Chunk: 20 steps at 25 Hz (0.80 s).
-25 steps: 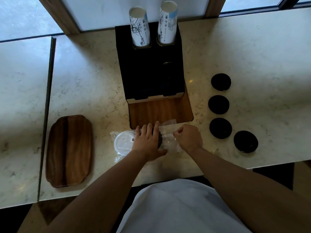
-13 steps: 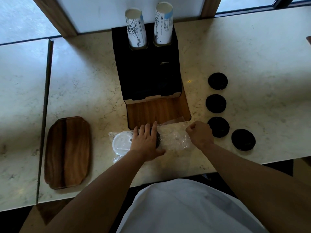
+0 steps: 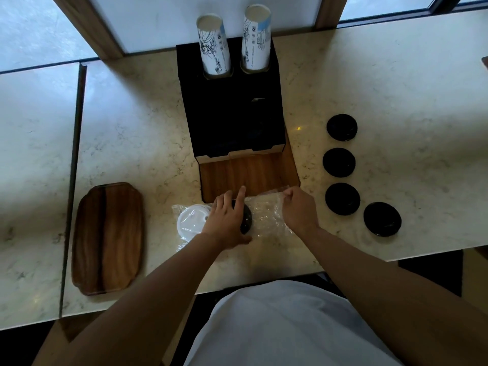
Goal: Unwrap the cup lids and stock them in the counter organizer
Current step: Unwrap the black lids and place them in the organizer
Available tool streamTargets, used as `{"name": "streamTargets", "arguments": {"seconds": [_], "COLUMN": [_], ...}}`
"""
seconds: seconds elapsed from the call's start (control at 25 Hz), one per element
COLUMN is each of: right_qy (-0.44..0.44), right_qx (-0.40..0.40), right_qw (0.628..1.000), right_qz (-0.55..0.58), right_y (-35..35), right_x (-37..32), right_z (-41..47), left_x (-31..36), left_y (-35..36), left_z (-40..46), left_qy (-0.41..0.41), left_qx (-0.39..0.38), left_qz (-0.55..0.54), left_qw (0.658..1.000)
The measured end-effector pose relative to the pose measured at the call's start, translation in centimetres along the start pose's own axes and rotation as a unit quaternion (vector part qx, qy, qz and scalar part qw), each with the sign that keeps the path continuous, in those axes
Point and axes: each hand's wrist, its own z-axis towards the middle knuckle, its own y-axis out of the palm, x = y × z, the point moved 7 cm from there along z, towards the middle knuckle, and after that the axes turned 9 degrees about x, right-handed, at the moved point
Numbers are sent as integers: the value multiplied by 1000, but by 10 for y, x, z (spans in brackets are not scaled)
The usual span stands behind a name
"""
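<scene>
A clear plastic wrapper (image 3: 266,216) lies on the counter in front of the black counter organizer (image 3: 229,107). Inside it are a white lid (image 3: 191,220) at the left end and a black lid (image 3: 246,220) in the middle. My left hand (image 3: 227,220) lies flat over the wrapped lids, its fingers pointing toward the organizer. My right hand (image 3: 298,210) pinches the wrapper's loose right end. Several unwrapped black lids (image 3: 342,198) lie in a row to the right.
Two stacks of printed paper cups (image 3: 214,46) stand in the organizer's back slots; its wooden base (image 3: 248,173) juts forward. A wooden tray (image 3: 108,237) lies at the left. The counter's front edge is close below my hands.
My right hand first pulled the wrapper's end out to the right, stretching the plastic, then came back a little. My left hand stayed pressed on the lids.
</scene>
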Motion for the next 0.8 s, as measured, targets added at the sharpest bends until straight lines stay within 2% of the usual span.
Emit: {"name": "streamTargets", "arguments": {"seconds": [0.12, 0.24, 0.28, 0.48, 0.8], "right_qy": [90, 167, 181, 144, 166], "right_qx": [-58, -97, -101, -109, -132], "right_qw": [992, 952, 944, 967, 953], "right_qz": [72, 238, 259, 180, 217], "right_y": [12, 21, 23, 22, 23], "right_x": [19, 19, 21, 25, 28], "right_z": [1, -6, -7, -5, -6], "left_x": [-6, -15, -18, -31, -35], "left_y": [-7, -14, -14, -13, -24], "left_z": [-1, -2, -2, -3, 0], "left_qy": [19, 27, 24, 10, -7], "left_qx": [6, 21, 21, -3, 27], "left_qz": [2, 39, 44, 50, 16], "left_qw": [1000, 999, 999, 999, 999]}}
